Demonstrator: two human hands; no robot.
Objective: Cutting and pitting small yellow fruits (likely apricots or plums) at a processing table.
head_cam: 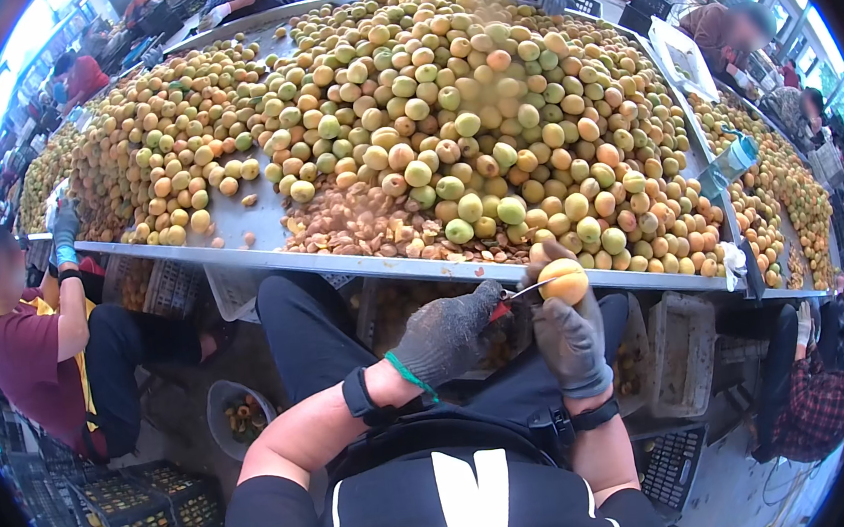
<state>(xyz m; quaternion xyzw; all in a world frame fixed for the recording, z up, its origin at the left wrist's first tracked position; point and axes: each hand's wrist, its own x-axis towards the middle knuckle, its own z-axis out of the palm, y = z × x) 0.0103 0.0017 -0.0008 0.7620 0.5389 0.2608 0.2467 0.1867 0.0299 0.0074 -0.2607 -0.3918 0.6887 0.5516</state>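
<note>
Both my hands wear dark work gloves and meet just before the metal table's front edge. My left hand [446, 329] is closed around the red handle of a small knife [532, 288], its thin blade pointing right. In my right hand [572, 341] is a yellow-orange apricot [564, 283], held up between the fingers. The blade's tip meets the apricot's left side; whether it has gone in, I cannot tell. Beyond the edge lies a heap of brown apricot pits [366, 223], with a large pile of whole apricots [408, 106] behind it.
A raised metal rim [392, 264] borders the sorting table. A clear bottle [729, 161] leans on the divider at right. Below are a white bucket [236, 415], a pale crate [682, 354] and black crates [143, 514]. Another person [35, 320] sits at left; others sit around.
</note>
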